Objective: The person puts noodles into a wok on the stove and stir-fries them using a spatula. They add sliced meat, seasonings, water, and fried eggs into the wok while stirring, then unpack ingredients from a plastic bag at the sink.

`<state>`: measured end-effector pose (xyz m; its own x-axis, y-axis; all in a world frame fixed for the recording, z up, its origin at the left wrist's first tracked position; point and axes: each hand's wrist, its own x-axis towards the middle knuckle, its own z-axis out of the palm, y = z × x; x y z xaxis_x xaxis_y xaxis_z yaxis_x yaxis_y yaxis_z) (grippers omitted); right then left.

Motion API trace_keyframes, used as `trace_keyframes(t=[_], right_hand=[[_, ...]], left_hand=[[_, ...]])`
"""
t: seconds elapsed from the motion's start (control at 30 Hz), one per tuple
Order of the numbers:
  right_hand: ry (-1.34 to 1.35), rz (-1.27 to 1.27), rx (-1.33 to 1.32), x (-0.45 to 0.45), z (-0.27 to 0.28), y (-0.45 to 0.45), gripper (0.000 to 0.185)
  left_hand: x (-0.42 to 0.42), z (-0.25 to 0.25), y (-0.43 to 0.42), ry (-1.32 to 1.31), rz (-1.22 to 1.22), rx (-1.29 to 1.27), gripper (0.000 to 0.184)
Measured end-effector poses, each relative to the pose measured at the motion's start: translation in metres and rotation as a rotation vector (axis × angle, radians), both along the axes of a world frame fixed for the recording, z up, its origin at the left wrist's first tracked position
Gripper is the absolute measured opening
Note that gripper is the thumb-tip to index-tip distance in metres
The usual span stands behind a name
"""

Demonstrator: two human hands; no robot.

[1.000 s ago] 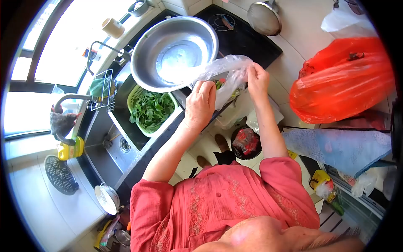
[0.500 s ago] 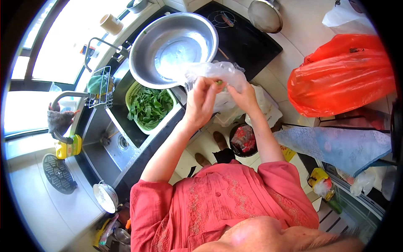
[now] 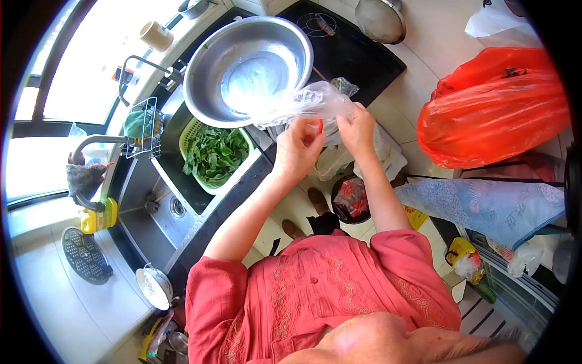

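Observation:
A clear plastic bag is bunched up in front of me, partly over the near rim of a large metal basin. My right hand is closed on the bag's right end. Just left of it, my left hand is closed, with a small red piece showing at its fingertips. The piece is too small to name. Leafy greens fill a light green basket in the sink, left of my left hand.
A black cooktop lies behind the bag. Beside the basket is a steel sink basin with a faucet. A red plastic bag sits at the right, above a blue patterned cloth. A bin stands on the floor below.
The bag has stretched and shifted in my hands. A red piece now shows at my left fingertips, where a small green bit showed before. My left hand has moved slightly lower.

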<state>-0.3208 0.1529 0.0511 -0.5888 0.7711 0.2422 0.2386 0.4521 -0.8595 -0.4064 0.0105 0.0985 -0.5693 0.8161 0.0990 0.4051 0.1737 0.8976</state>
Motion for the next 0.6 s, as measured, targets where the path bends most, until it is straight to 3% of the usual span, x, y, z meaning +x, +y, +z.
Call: trace_keyframes(t=[0.03, 0.1, 0.17, 0.2, 0.23, 0.3, 0.37, 0.43, 0.47, 0.5, 0.6], right_hand=[[-0.016, -0.013, 0.031, -0.001, 0.005, 0.000, 0.022], [-0.032, -0.027, 0.060, -0.001, 0.010, 0.000, 0.020], [-0.107, -0.014, 0.053, 0.000, 0.012, 0.000, 0.020], [-0.107, -0.013, 0.053, 0.000, 0.009, -0.001, 0.020], [-0.103, -0.021, 0.081, 0.000, 0.005, -0.001, 0.020], [-0.098, -0.030, 0.110, 0.002, 0.002, 0.003, 0.020], [-0.097, -0.021, 0.101, 0.006, 0.003, 0.008, 0.019], [-0.090, -0.016, 0.077, 0.010, 0.011, 0.008, 0.019], [-0.079, -0.011, 0.056, 0.012, 0.016, 0.008, 0.020], [-0.080, -0.010, 0.055, 0.014, 0.019, 0.006, 0.020], [-0.082, 0.105, -0.068, 0.019, 0.029, 0.000, 0.021]], left_hand=[[-0.001, 0.000, 0.001, -0.143, 0.167, -0.110, 0.030], [-0.006, -0.009, 0.002, -0.139, 0.158, -0.091, 0.031], [-0.012, -0.022, 0.003, -0.130, 0.079, -0.240, 0.031], [-0.019, -0.031, 0.005, -0.316, -0.033, -0.318, 0.033], [-0.023, -0.028, 0.006, -0.316, -0.032, -0.317, 0.033], [-0.028, -0.019, 0.007, -0.657, -0.053, -0.437, 0.032], [-0.025, 0.010, -0.001, -0.662, 0.022, -0.451, 0.031], [-0.022, 0.022, -0.010, -0.324, -0.011, -0.405, 0.028], [-0.015, 0.025, -0.016, 0.046, -0.017, -0.311, 0.021], [-0.008, 0.025, -0.020, 0.248, -0.033, -0.291, 0.025], [0.010, 0.035, -0.025, 0.426, -0.062, -0.515, 0.030]])
